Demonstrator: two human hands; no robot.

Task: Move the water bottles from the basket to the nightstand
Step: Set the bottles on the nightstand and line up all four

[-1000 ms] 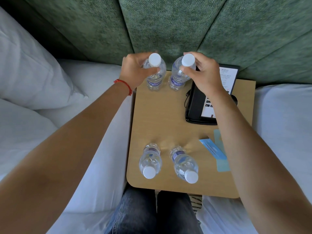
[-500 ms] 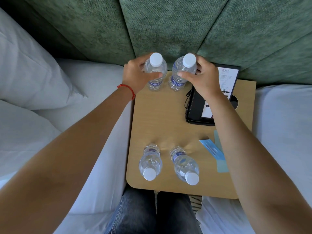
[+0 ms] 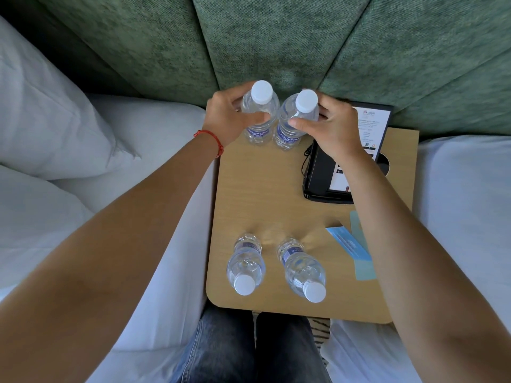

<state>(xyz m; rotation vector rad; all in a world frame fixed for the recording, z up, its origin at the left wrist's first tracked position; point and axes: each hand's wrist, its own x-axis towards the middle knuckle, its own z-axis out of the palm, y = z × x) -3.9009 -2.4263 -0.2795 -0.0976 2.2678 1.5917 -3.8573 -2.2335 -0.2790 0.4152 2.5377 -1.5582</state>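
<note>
Clear plastic bottles sit upright at the far edge of the worktop [image 3: 265,194], side by side: the left bottle [image 3: 259,117] gripped by the left hand [image 3: 229,117], the right bottle [image 3: 297,121] by the right hand [image 3: 331,128]. Two near bottles [image 3: 245,265] stand by the front edge. Placing looks nearly finished; next, both hands should let go without tipping them. No basket is in view.
</note>
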